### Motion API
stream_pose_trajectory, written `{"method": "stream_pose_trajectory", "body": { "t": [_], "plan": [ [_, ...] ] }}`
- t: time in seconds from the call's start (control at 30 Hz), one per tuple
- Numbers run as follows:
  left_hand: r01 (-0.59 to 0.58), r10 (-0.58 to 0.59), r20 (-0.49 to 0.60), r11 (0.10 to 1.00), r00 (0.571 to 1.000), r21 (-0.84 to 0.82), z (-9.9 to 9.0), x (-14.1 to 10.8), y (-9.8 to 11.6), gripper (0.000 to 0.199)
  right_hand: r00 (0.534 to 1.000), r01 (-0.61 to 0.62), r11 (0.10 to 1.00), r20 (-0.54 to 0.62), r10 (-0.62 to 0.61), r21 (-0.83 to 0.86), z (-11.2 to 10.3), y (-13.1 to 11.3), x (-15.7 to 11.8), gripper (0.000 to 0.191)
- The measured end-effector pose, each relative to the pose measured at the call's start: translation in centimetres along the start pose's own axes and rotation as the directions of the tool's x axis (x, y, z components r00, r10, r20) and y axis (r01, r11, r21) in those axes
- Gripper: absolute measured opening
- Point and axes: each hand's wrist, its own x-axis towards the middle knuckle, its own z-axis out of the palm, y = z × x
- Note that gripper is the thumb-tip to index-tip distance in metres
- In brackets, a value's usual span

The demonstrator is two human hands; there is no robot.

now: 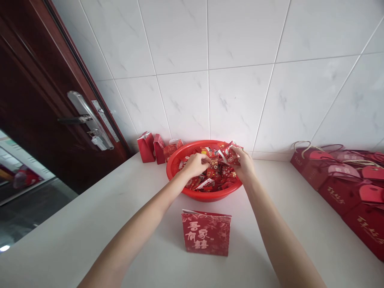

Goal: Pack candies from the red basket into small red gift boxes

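Note:
A red plastic basket (207, 197) full of small red printed packets (213, 173) stands on the white table near the wall. My right hand (245, 165) is closed on one red packet (230, 155), raised at the basket's right side. Inside the basket, on the left, my left hand (196, 165) has its fingers curled together over the packets. What those fingertips pinch, if anything, is hidden. Between my forearms, on the near side of the basket, a red gift box (207, 236) with white characters stands upright, its top edges slightly apart.
Two upright red boxes (146, 148) and another red box (171, 149) stand against the wall, left of the basket. Rows of dark red gift boxes (339, 198) with cord handles line the right side of the white table (120, 216). A brown door (45, 92) stands at left.

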Motion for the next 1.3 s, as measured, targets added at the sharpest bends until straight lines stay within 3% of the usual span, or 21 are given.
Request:
{"method": "stream_pose_trajectory", "body": {
  "t": [0.17,0.3,0.67,1.0,1.17,1.3],
  "plan": [
    [-0.025,-0.004,0.203,0.99,0.979,0.139,0.1,-0.3,-0.1,0.022,1.0,0.0,1.0,0.007,0.0,-0.003,0.1,0.0,-0.2,0.01],
    [-0.037,0.012,0.195,0.991,0.981,0.128,0.2,-0.1,-0.3,0.013,1.0,0.0,1.0,0.021,0.0,-0.01,0.2,-0.1,-0.2,0.009],
    [0.03,-0.033,-0.077,0.999,0.997,-0.04,0.1,0.2,-0.3,0.016,0.999,0.01,1.0,0.034,-0.01,-0.019,0.0,-0.1,-0.3,0.011],
    [0.064,-0.109,-0.318,0.987,0.942,-0.148,0.0,0.9,-1.2,0.027,1.0,0.003,1.0,0.014,-0.002,-0.019,0.0,0.0,-0.3,0.009],
    [0.101,-0.136,-0.21,0.981,0.968,-0.168,-0.2,0.6,-1.0,0.029,1.0,0.001,1.0,0.014,-0.001,-0.019,0.1,-0.2,-0.5,0.01],
    [0.073,-0.083,-0.079,0.989,0.993,-0.132,-0.2,0.2,-0.5,0.031,0.999,0.009,1.0,0.032,-0.009,-0.022,0.1,-0.1,-0.4,0.012]
  ]
}}
